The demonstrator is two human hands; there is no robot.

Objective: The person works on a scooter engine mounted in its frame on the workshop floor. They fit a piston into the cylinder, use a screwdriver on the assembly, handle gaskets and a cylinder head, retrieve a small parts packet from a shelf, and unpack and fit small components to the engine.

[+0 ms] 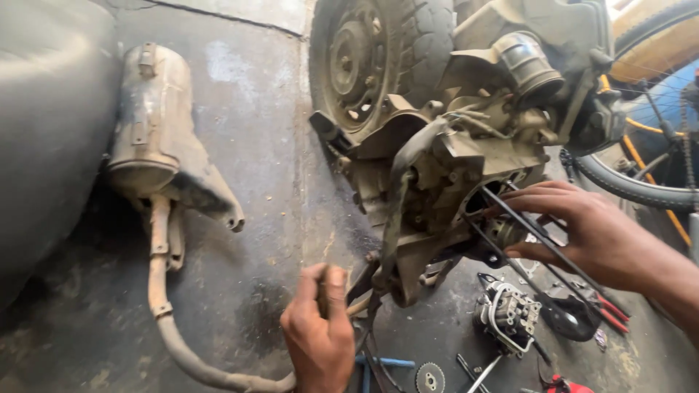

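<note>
A dirty scooter engine (437, 160) lies on its side on the concrete floor, with its small rear wheel (378, 58) behind it. My left hand (320, 327) is closed around a tool handle below the engine's lower edge. My right hand (582, 225) is at the open side of the engine case and holds a black drive belt (546, 244) that loops out toward the lower right.
A rusty exhaust muffler (156, 138) with its curved pipe (175, 342) lies at left. A carburettor-like part (508, 313), red-handled pliers (608, 309), a small gear (429, 378) and blue-handled tools (386, 362) lie on the floor. A bicycle wheel (641, 185) stands at right.
</note>
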